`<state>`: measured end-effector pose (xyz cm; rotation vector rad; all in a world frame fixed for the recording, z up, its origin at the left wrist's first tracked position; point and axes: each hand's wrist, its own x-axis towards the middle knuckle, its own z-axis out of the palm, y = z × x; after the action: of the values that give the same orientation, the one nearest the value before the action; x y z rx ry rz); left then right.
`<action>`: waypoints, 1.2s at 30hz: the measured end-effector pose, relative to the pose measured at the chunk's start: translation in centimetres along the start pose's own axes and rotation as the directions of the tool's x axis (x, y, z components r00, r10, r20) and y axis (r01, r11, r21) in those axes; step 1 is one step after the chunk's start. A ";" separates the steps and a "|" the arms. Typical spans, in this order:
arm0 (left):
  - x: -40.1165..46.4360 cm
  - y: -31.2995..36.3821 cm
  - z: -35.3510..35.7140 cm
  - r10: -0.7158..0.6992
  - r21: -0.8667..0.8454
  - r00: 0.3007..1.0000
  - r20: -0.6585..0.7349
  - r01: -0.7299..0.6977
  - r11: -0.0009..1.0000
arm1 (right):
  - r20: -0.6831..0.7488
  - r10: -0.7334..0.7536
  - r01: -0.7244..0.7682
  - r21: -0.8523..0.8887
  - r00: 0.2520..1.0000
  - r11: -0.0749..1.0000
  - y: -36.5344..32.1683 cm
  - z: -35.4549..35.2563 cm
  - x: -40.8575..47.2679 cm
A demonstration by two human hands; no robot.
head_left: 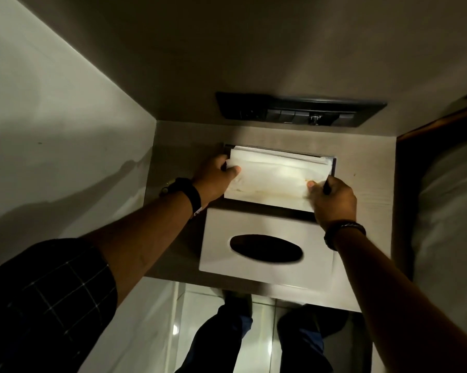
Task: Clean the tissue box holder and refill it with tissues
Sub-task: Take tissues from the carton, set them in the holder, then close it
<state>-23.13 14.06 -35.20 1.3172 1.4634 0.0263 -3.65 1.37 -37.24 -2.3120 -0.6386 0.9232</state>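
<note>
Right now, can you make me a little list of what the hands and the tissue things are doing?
left hand: grips the left end of the tissues
right hand: grips the right end of the tissues
tissues: white stack, going into the holder
holder: open, on the table
lid: off, flat in front of the holder, oval hole up
wall panel: dark, behind the table

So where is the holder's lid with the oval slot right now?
In the head view the lid lies flat on the shelf, centre frame, just in front of the open holder and the tissue stack.
</note>
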 end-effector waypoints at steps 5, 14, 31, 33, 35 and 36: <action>-0.3 -0.1 0.2 0.058 0.074 0.998 -0.038 -0.055 0.996 | -0.009 -0.008 0.007 -0.077 1.000 0.997 0.0 0.2 0.5; -2.1 -0.7 0.5 0.647 0.734 0.732 0.216 -0.558 0.387 | 0.187 -0.577 0.590 -0.459 0.795 0.664 -2.2 -0.6 -1.6; 2.8 -2.1 1.5 0.416 0.874 0.854 0.314 -0.431 0.224 | 0.498 -0.426 0.637 -0.711 0.755 0.298 1.9 0.4 4.3; 2.6 -2.0 1.5 0.408 0.879 0.858 0.313 -0.424 0.218 | 0.510 -0.384 0.625 -0.725 0.770 0.291 1.6 0.4 4.1; 2.4 -1.8 1.4 0.409 0.882 0.858 0.310 -0.421 0.213 | 0.512 -0.338 0.605 -0.742 0.790 0.291 1.1 0.2 3.9; 2.3 -1.8 1.2 0.412 0.882 0.857 0.309 -0.420 0.214 | 0.512 -0.316 0.596 -0.744 0.799 0.302 1.0 0.0 3.7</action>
<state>-22.96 14.25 -38.35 2.6776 0.9904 -0.5764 -1.01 2.93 -39.57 -2.5066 -2.2830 0.6551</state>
